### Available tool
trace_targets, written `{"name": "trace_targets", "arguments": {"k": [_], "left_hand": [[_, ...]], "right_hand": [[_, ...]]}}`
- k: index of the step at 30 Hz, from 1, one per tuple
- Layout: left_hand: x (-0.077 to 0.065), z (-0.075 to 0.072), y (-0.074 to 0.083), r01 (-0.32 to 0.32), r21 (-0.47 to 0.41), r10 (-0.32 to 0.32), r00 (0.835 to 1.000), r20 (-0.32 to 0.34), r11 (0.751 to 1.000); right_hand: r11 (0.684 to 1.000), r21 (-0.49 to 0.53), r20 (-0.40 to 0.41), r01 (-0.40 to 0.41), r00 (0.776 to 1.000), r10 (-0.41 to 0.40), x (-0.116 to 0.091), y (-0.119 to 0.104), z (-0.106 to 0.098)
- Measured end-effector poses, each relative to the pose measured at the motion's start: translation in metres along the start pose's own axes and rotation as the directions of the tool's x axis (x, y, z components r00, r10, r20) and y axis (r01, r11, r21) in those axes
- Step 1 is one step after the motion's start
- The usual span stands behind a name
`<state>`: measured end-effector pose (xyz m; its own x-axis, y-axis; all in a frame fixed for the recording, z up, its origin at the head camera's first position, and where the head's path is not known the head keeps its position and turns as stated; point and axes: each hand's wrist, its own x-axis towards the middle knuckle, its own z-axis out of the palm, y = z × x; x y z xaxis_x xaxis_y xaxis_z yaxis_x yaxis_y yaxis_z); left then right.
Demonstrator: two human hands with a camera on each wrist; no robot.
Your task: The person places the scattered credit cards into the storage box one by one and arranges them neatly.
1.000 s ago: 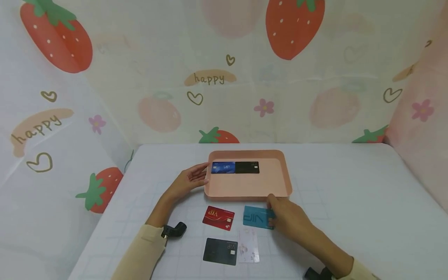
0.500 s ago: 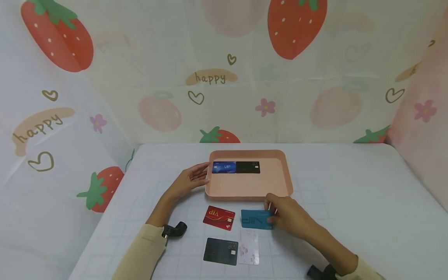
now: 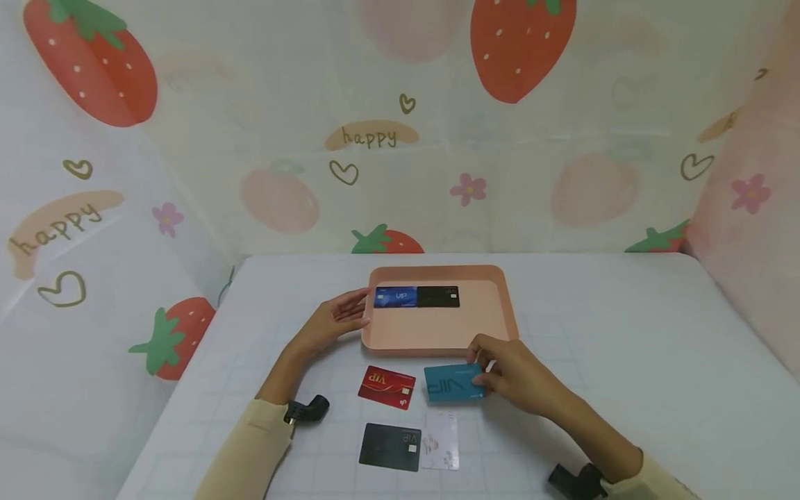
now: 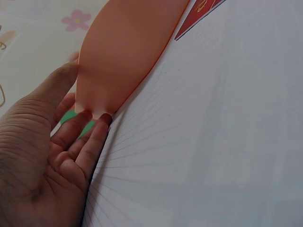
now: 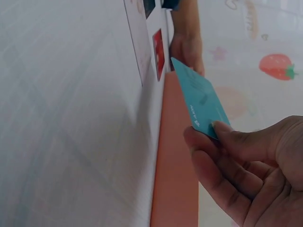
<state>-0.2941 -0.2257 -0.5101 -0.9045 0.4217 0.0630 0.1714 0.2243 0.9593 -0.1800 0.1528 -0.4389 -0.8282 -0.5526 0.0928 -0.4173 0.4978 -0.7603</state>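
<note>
My right hand (image 3: pixel 519 375) pinches a teal VIP card (image 3: pixel 454 383) by its right end, thumb on one face. In the right wrist view the teal card (image 5: pixel 201 97) is raised off the table, tilted, in front of the tray's side. A pink tray (image 3: pixel 437 333) lies ahead, holding a blue VIP card (image 3: pixel 396 297) and a black card (image 3: pixel 438 296) side by side along its back left. My left hand (image 3: pixel 331 323) touches the tray's left end; its fingertips meet the tray wall (image 4: pixel 123 52) in the left wrist view, fingers only slightly bent.
On the white table (image 3: pixel 625 361), in front of the tray, lie a red VIP card (image 3: pixel 387 387), a dark grey VIP card (image 3: pixel 390 447) and a whitish patterned card (image 3: pixel 440 441). A strawberry-print cloth (image 3: pixel 500 153) hangs behind and at the sides.
The teal card has come up off the table in my right hand, shifting slightly left and toward the tray. My left hand stays at the tray's end.
</note>
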Motion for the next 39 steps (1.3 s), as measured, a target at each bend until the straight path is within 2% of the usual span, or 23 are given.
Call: {"name": "trace_targets", "arguments": {"k": [11, 30, 39], "left_hand": [[0.000, -0.001, -0.001, -0.013, 0.004, 0.013, 1.000, 0.005, 1.000], [-0.004, -0.003, 0.003, -0.001, 0.008, 0.001, 1.000, -0.003, 1.000], [0.002, -0.003, -0.004, -0.010, 0.018, 0.009, 1.000, 0.008, 1.000]], "right_hand": [[0.999, 0.032, -0.020, -0.021, 1.000, 0.022, -0.001, -0.002, -0.005], [0.973, 0.183, -0.091, -0.139, 0.983, 0.157, 0.007, 0.002, -0.007], [0.978, 0.168, -0.135, -0.126, 0.979, 0.149, 0.007, 0.010, -0.008]]}}
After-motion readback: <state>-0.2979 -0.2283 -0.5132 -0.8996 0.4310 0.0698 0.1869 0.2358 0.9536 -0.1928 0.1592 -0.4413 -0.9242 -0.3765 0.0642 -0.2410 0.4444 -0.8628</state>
